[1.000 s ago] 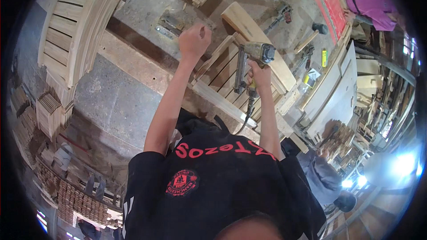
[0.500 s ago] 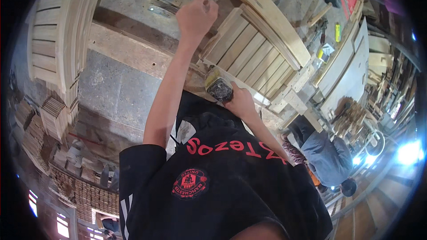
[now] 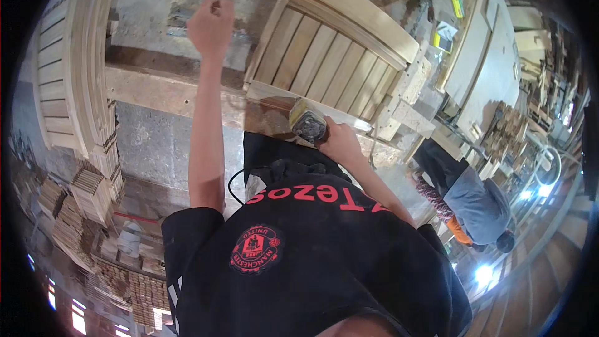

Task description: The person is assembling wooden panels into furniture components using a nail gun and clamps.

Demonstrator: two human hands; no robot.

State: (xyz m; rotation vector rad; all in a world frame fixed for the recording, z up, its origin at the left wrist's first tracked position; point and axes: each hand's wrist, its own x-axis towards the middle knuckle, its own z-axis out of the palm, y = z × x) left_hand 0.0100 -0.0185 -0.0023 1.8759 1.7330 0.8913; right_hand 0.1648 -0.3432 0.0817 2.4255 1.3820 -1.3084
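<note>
Above the floor, to the left of a slatted wooden panel (image 3: 324, 56), my left hand (image 3: 211, 28) is stretched out on a straight arm. Its fingers are curled into a fist; what they hold, if anything, is hidden. Close to my waist my right hand (image 3: 342, 143) is wrapped round a dusty yellow and dark grey power tool (image 3: 308, 123), whose exact kind I cannot make out. The tool sits just in front of the panel's near edge, and I cannot tell whether they touch. A curved wooden board (image 3: 349, 3) lies along the panel's far side.
More slatted wooden pieces (image 3: 56, 68) stand at the left, with stacked slats (image 3: 93, 187) below them. Pale sheets (image 3: 493, 68) lean at the right. A yellow object (image 3: 457, 4) lies on the floor. Another person (image 3: 477, 203) bends over at the right.
The view has shifted, so the panel appears farther left. My left fist has moved left, away from the panel. My right hand keeps its grip on the power tool.
</note>
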